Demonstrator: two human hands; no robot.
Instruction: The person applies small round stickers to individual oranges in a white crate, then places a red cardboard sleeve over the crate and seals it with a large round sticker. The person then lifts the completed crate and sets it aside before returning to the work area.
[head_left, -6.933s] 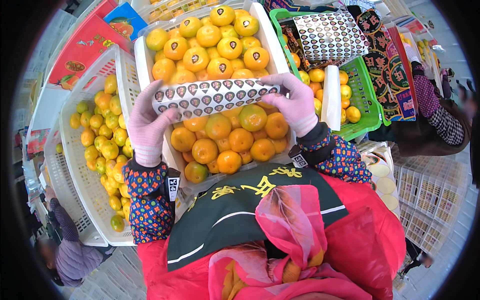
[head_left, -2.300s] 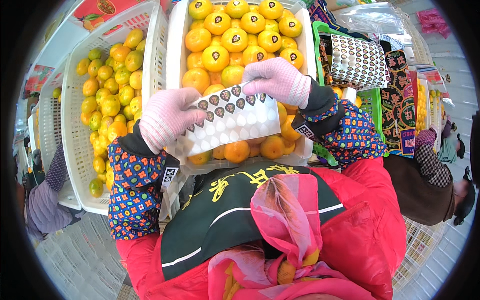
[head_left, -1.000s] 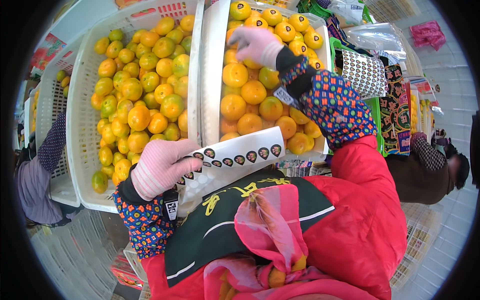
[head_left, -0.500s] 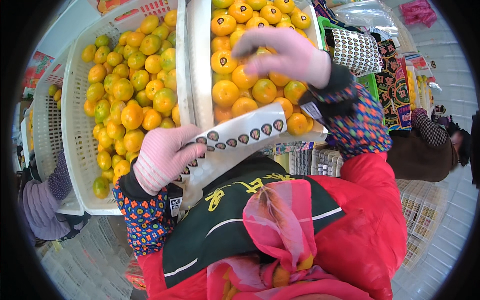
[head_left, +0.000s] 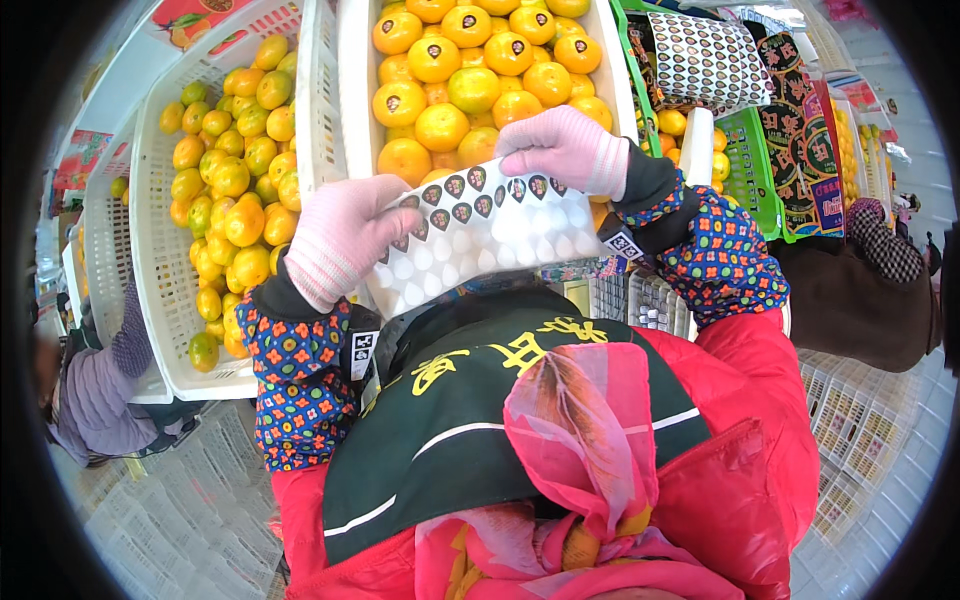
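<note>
Head view, frame centre: left hand (head_left: pixel 345 240) grips the sticker sheet (head_left: pixel 490 235); right hand (head_left: pixel 565 150) pinches its top edge above the crate of oranges (head_left: pixel 470 80).

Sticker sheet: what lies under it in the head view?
Both gloved hands, left and right, hold the sticker sheet over the near end of the middle crate. Oranges show beyond it; whatever lies directly beneath is covered.

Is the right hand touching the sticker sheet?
Touching. In the head view the gloved right hand lies with its fingertips on the top edge of the sticker sheet, with no gap showing; the left hand grips its other end.
</note>
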